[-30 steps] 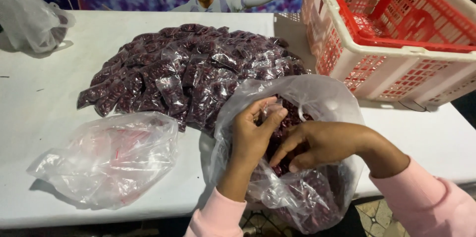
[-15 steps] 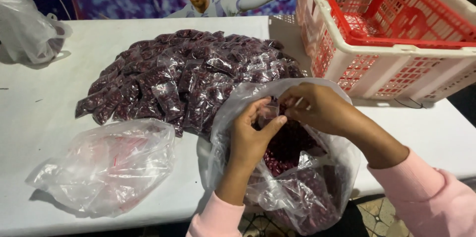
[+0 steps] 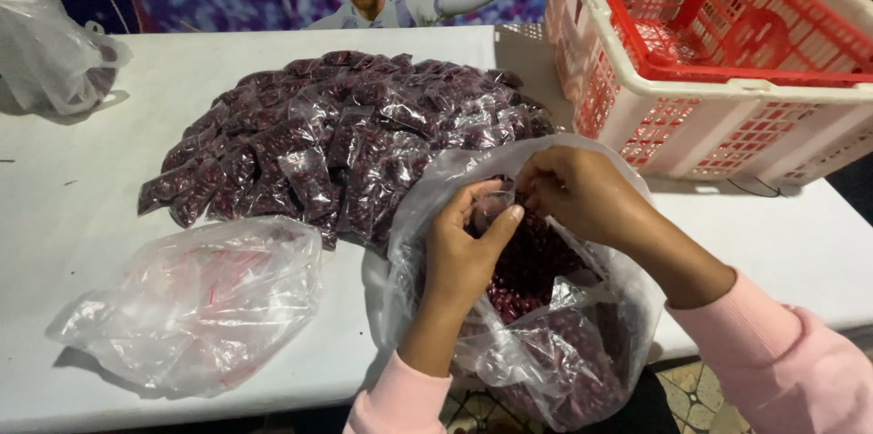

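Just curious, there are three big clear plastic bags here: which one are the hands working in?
The large bag at the table's near edge, full of dark red beans. Both the left hand and the right hand are at its open mouth; the other two lie untouched to the left.

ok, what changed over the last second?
The right hand rose out of the big bag of beans to its rim and met the left hand; both now pinch a small clear packet. Packet pile, crate and side bag stayed put.
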